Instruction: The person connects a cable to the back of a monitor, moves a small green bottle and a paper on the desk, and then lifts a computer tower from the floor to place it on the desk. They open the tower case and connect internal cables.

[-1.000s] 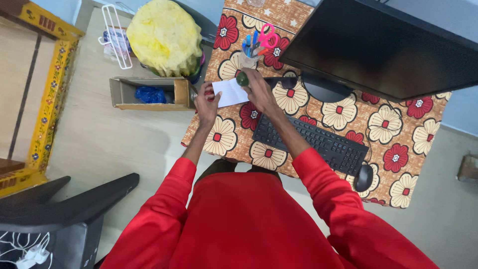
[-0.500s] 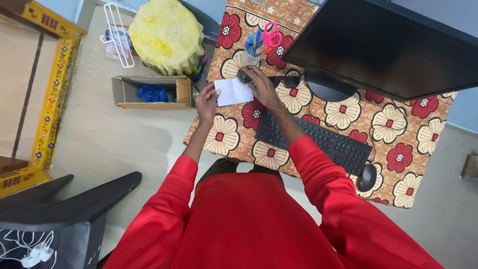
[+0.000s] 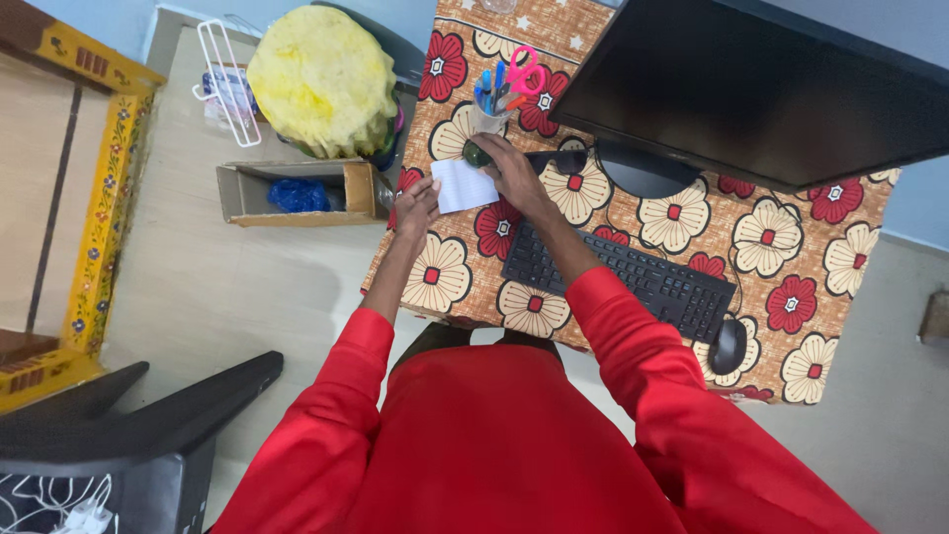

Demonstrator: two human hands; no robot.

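A tabletop (image 3: 692, 237) covered in a brown cloth with red and cream flowers fills the upper right of the view. On it stands a black monitor (image 3: 761, 89) on a round dark base, and in front of that lies a black keyboard (image 3: 618, 277) with a black mouse (image 3: 729, 346) at its right end. To the left, on the floor, a yellow cloth bundle (image 3: 321, 84) sits above an open cardboard box (image 3: 297, 193) holding something blue. A black chair (image 3: 129, 425) shows at the lower left.

Near the tabletop's left edge lies a small white sheet of paper (image 3: 465, 185), just in front of a cup of pens and pink-handled scissors (image 3: 504, 94). The left hand (image 3: 417, 206) touches the paper's left edge, fingers loosely bent; whether it pinches the sheet cannot be told. The right hand (image 3: 514, 178) rests curled at the paper's right edge, over a small dark object (image 3: 475, 154) that it partly covers.
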